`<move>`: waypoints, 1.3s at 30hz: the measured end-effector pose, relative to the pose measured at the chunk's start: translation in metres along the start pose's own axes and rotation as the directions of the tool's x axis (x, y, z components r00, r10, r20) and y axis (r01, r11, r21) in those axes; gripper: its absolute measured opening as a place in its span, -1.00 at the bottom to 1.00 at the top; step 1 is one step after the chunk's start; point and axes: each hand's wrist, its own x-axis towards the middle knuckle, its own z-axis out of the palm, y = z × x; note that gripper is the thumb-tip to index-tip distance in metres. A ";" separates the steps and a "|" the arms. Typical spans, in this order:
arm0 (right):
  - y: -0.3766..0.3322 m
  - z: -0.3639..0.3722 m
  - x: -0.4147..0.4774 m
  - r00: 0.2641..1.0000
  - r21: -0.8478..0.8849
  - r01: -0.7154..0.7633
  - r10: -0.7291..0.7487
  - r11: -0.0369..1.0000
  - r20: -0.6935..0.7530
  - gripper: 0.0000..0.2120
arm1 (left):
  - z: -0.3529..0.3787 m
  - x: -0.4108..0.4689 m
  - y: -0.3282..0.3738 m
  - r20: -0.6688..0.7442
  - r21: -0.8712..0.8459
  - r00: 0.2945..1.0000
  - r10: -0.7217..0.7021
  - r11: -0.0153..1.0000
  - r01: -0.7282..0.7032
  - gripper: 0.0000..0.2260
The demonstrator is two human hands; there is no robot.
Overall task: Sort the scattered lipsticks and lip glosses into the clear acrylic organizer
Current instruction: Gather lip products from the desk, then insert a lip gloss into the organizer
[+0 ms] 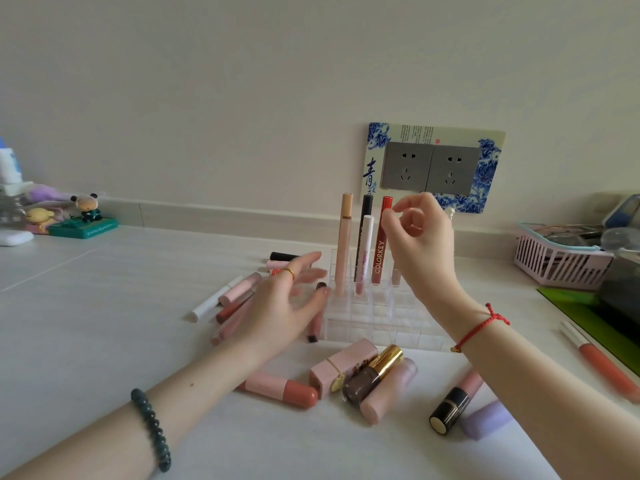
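Observation:
The clear acrylic organizer [375,318] stands mid-table. In its back row stand a peach tube [345,237], a black tube [365,207], a white tube [367,247] and a red lip gloss [380,251]. My right hand [424,247] is raised beside the red gloss's cap, thumb and forefinger slightly apart at it. My left hand [287,306] hovers open, fingers spread, over several pink glosses [235,299] left of the organizer. In front lie a round pink lipstick [280,388], a square pink lipstick [343,367], a brown-and-gold one [372,375], a black lipstick [450,408] and a lavender one [485,419].
A coral gloss [602,362] lies at the right near a green mat [585,313]. A pink basket [561,263] sits at the back right, under a wall socket [433,168]. Small figurines [83,216] and a white case [14,237] stand at the far left.

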 end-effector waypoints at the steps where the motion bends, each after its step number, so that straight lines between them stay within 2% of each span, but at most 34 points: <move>1: -0.005 0.000 -0.001 1.000 0.016 0.015 -0.015 1.000 0.011 -0.84 | -0.003 0.001 0.004 -0.036 -0.072 0.999 0.027 0.997 -0.029 -0.64; 4: -0.019 0.003 -0.006 0.993 0.029 0.078 -0.080 0.997 0.085 -0.86 | -0.023 0.007 0.014 -0.121 -0.188 0.991 0.058 0.979 -0.081 -0.70; 7: -0.027 0.010 -0.014 0.964 0.008 0.139 -0.137 0.990 0.228 -0.90 | -0.054 0.010 0.013 -0.163 -0.130 0.984 0.068 0.987 -0.090 -0.71; 10: -0.032 0.020 -0.022 0.893 -0.030 0.154 -0.126 0.988 0.433 -0.91 | -0.078 0.003 -0.001 -0.121 0.023 0.993 0.018 1.000 -0.016 -0.67; 13: -0.029 0.035 -0.025 0.807 -0.148 0.212 -0.088 0.966 0.585 -0.83 | -0.086 -0.010 -0.016 -0.053 0.157 0.993 -0.107 0.981 0.114 -0.65; 15: -0.023 0.049 -0.026 0.751 -0.272 0.274 -0.028 0.923 0.660 -0.76 | -0.082 -0.015 -0.019 0.025 0.261 0.981 -0.190 0.949 0.177 -0.45; 16: -0.020 0.056 -0.026 0.722 -0.339 0.303 0.017 0.891 0.692 -0.73 | -0.077 -0.016 -0.018 0.069 0.348 0.978 -0.197 0.924 0.162 -0.39; 18: -0.014 0.068 -0.027 0.656 -0.464 0.366 0.130 0.806 0.743 -0.69 | -0.065 -0.013 -0.013 0.150 0.572 0.982 -0.114 0.820 0.008 -0.37; 19: -0.012 0.074 -0.026 0.629 -0.516 0.411 0.176 0.752 0.757 -0.67 | -0.057 -0.011 -0.011 0.189 0.662 0.980 -0.069 0.746 -0.075 -0.37; 21: -0.012 0.082 -0.026 0.591 -0.579 0.506 0.232 0.640 0.773 -0.71 | -0.043 -0.008 -0.009 0.233 0.752 0.970 -0.075 0.646 -0.130 -0.31; 23: -0.011 0.089 -0.025 0.564 -0.605 0.579 0.267 0.547 0.782 -0.78 | -0.032 -0.006 -0.010 0.240 0.785 0.965 -0.103 0.606 -0.131 -0.30; 25: -0.007 0.095 -0.025 0.557 -0.627 0.599 0.303 0.498 0.773 -0.78 | -0.025 -0.006 -0.012 0.246 0.797 0.965 -0.095 0.586 -0.145 -0.34; 29: -0.002 0.104 -0.027 0.569 -0.661 0.622 0.337 0.419 0.750 -0.67 | -0.021 -0.007 -0.015 0.245 0.773 0.968 -0.060 0.614 -0.157 -0.52; 34: -0.001 0.110 -0.026 0.566 -0.678 0.649 0.376 0.345 0.733 -0.72 | -0.022 -0.010 -0.013 0.199 0.724 0.979 -0.053 0.681 -0.110 -0.61; 37: -0.005 0.112 -0.025 0.551 -0.674 0.660 0.397 0.331 0.734 -0.73 | -0.023 -0.010 -0.012 0.192 0.691 0.978 -0.076 0.718 -0.080 -0.63; 39: -0.008 0.112 -0.023 0.561 -0.686 0.631 0.399 0.362 0.726 -0.71 | -0.024 -0.011 -0.012 0.206 0.684 0.973 -0.099 0.726 -0.072 -0.64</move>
